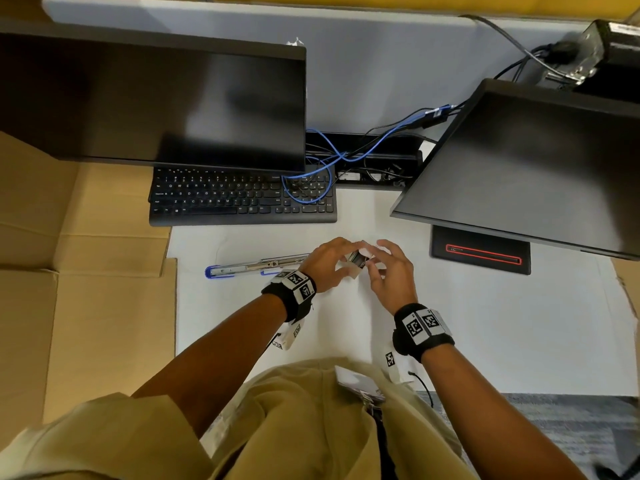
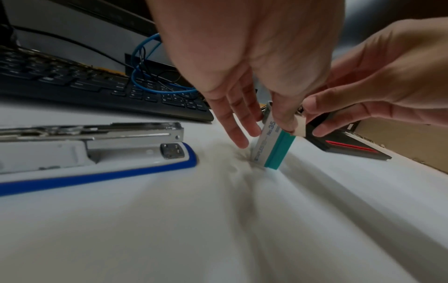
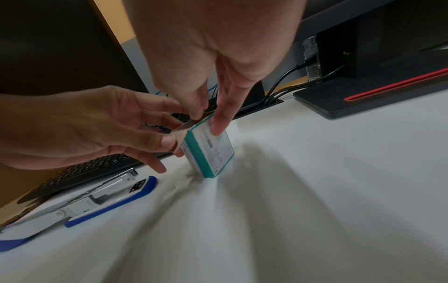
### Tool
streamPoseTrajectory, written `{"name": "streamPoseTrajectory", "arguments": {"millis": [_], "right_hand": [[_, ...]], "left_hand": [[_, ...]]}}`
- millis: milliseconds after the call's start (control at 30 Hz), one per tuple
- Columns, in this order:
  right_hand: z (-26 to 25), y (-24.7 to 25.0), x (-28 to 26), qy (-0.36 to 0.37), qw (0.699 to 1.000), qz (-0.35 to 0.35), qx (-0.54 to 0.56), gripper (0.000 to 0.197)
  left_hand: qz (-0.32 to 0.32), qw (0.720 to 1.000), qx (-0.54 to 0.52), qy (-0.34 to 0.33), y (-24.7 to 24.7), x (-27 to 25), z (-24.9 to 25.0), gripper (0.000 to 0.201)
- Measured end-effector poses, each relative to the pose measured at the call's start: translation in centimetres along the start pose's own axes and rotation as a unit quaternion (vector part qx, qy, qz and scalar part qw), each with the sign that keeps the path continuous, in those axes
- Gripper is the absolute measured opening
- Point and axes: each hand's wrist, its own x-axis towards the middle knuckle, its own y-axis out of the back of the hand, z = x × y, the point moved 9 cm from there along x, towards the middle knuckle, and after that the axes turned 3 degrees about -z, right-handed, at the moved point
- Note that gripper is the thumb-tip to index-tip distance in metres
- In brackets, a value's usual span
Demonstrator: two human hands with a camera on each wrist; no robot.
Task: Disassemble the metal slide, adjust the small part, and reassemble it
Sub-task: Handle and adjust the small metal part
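Note:
A long stapler (image 1: 256, 266) with a blue-edged base lies swung open flat on the white table, its metal staple rail (image 2: 92, 137) exposed. Just to its right a small teal and white staple box (image 1: 358, 261) stands on end, its top flap open. My left hand (image 1: 341, 268) holds the box, with thumb and fingers pinching the brown flap (image 3: 181, 132). My right hand (image 1: 381, 268) pinches the box's top end, with the index finger (image 3: 219, 124) laid on its printed face. What the box holds is hidden. Neither hand touches the stapler.
A black keyboard (image 1: 242, 199) sits behind the stapler, with a looped blue cable (image 1: 311, 178) on it. Two dark monitors (image 1: 156, 105) (image 1: 536, 161) stand at the back, and a black base with a red line (image 1: 481, 254) lies to the right. Cardboard (image 1: 86, 271) covers the table's left side.

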Motion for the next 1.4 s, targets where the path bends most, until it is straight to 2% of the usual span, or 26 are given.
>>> {"name": "streamPoseTrajectory", "arguments": {"millis": [167, 267, 333, 400, 467, 567, 667, 767, 867, 967, 1067, 1133, 1200, 1300, 1400], "right_hand": [[0.5, 0.2, 1.1, -0.055, 0.998, -0.006, 0.009, 0.045], [0.5, 0.2, 2.1, -0.092, 0.995, -0.02, 0.032, 0.058], [0.2, -0.2, 2.6, -0.091, 0.995, -0.039, 0.01, 0.059], [-0.2, -0.8, 2.9, -0.072, 0.996, -0.05, -0.027, 0.051], [-0.7, -1.0, 3.0, -0.049, 0.997, -0.049, -0.035, 0.036], [-1.6, -0.8, 2.9, -0.021, 0.999, -0.041, -0.016, 0.021], [-0.6, -0.9, 3.1, -0.061, 0.996, -0.04, 0.041, 0.02], [0.4, -1.0, 3.2, -0.096, 0.992, -0.043, 0.074, 0.029], [0.1, -0.4, 2.9, -0.107, 0.989, -0.031, 0.102, 0.027], [-1.3, 0.2, 2.5, -0.027, 0.999, -0.012, 0.035, 0.013], [-1.8, -1.5, 1.9, 0.026, 0.995, -0.075, -0.068, 0.007], [-1.6, -2.8, 2.0, 0.032, 0.983, -0.126, -0.131, 0.011], [-2.4, -3.6, 2.6, 0.051, 0.973, -0.155, -0.166, 0.023], [-4.8, -5.0, 3.3, 0.1, 0.935, -0.219, -0.262, 0.013], [-5.7, -6.1, 4.1, 0.102, 0.893, -0.265, -0.349, 0.007]], "left_hand": [[0.019, 0.999, 0.009, 0.037, 0.4, -0.1, 0.0, 0.066], [0.032, 0.998, -0.027, 0.054, 0.6, -0.1, 0.0, 0.054], [0.029, 0.997, -0.027, 0.063, 0.5, -0.2, -0.2, 0.044], [0.039, 0.997, -0.005, 0.072, 0.8, -0.4, -0.3, 0.041], [0.052, 0.995, 0.029, 0.079, 1.3, -0.8, -0.4, 0.047], [0.052, 0.994, 0.082, 0.052, 1.6, -1.3, -0.4, 0.052], [0.025, 0.993, 0.111, -0.005, 0.9, -1.3, 0.2, 0.049], [0.014, 0.994, 0.107, -0.004, 0.7, -1.1, -0.1, 0.058], [0.0, 0.995, 0.096, 0.002, 0.6, -0.7, -0.3, 0.069], [-0.006, 0.997, 0.077, 0.007, 0.5, -0.4, -0.5, 0.067], [-0.004, 0.999, 0.047, 0.011, 0.4, -0.2, -0.7, 0.065], [-0.002, 1.0, 0.028, 0.012, 0.3, -0.2, -0.9, 0.064], [0.006, 1.0, 0.019, 0.012, 0.2, -0.1, -1.1, 0.066], [0.016, 0.999, -0.008, 0.033, 0.2, -0.1, -1.4, 0.063], [0.025, 0.997, -0.04, 0.068, 0.5, 0.0, -2.0, 0.053]]}}
